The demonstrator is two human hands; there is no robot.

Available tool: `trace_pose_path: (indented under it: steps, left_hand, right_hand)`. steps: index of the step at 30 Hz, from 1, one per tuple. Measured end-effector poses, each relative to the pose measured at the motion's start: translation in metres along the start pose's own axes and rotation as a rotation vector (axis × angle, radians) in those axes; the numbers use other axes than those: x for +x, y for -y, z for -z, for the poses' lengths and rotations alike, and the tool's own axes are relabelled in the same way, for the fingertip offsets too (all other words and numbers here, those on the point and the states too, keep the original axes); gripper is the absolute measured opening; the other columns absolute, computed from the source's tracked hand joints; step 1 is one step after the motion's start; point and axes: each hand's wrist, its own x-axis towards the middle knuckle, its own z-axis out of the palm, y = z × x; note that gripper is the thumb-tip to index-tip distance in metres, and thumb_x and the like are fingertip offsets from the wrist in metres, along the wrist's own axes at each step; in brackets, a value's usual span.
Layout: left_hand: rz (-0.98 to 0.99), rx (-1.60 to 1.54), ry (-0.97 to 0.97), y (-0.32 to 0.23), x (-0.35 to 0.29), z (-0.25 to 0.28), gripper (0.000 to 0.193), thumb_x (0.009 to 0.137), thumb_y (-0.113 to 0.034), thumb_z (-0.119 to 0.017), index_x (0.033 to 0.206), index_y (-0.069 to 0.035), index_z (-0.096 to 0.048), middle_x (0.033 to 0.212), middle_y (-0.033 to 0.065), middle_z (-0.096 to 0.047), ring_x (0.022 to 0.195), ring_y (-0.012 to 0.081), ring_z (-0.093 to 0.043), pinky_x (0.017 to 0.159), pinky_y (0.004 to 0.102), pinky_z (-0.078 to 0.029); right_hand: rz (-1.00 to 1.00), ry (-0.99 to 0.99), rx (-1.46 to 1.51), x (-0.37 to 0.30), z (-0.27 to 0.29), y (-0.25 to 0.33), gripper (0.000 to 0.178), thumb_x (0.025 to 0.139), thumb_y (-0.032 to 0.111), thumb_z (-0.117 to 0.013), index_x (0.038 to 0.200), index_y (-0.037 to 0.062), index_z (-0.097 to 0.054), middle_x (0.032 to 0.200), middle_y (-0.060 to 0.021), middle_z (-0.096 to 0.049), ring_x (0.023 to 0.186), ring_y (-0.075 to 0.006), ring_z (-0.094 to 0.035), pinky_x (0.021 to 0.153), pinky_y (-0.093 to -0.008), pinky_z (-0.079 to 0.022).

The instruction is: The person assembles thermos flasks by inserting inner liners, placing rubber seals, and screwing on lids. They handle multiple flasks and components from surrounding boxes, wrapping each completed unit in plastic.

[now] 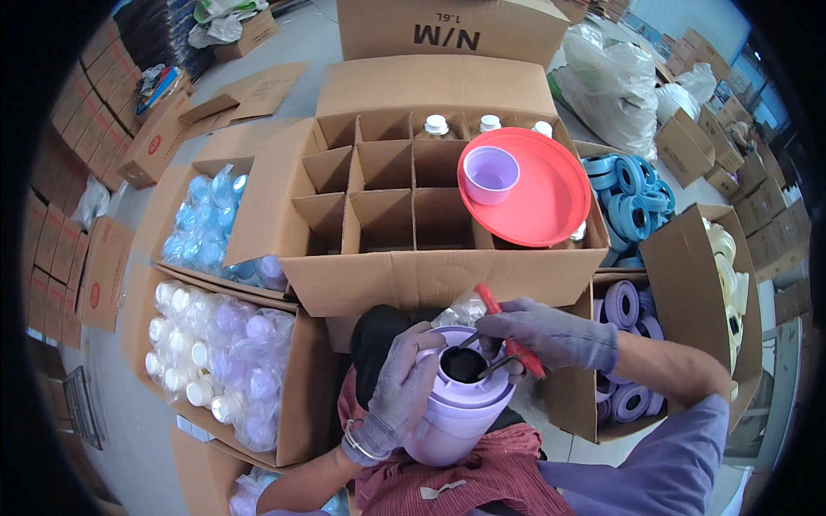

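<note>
A lilac plastic jug [460, 430] stands upright in my lap, its round top facing me with a dark opening in the middle. My left hand [403, 387], in a grey glove, is closed around the left side of its rim. In my gloved right hand [542, 331] is a pair of red-handled pliers [520, 354]. Their metal prongs reach down to the opening, at its upper and lower right edge. How deep they go is hidden.
Ahead is a divided cardboard box [379, 215] with several white-capped bottles, a red tray [551, 198] and a lilac cup [490, 175]. To the left, boxes hold bagged white and lilac caps [224, 361] and blue ones [206, 215]. Right: blue rings [635, 193] and lilac rings [626, 301].
</note>
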Motion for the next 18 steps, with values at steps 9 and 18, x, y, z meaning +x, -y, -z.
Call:
trace_pose_path:
  steps: [9,18]
  left_hand:
    - [-0.039,-0.063,0.023,0.011,-0.018,-0.013,0.05,0.088,-0.008,-0.057,0.136,0.004,-0.045,0.126,0.0193,-0.052,0.119,0.0291,-0.052,0.103,0.0354,-0.039]
    - [0.112,-0.225,0.253,0.026,0.001,0.02,0.06,0.076,-0.002,-0.055,0.135,0.006,-0.042,0.13,0.0175,-0.051,0.121,0.0234,-0.051,0.107,0.0301,-0.036]
  right_hand:
    - [0.434,-0.041,-0.979,0.025,-0.019,-0.013,0.036,0.087,0.034,-0.066,0.112,0.0079,-0.065,0.094,-0.0182,-0.063,0.089,-0.0326,-0.065,0.079,-0.0446,-0.052]
    - [0.481,0.305,-0.991,0.056,-0.017,-0.001,0.041,0.09,0.04,-0.06,0.112,0.0057,-0.063,0.101,-0.0196,-0.067,0.092,-0.0365,-0.065,0.079,-0.0455,-0.053]
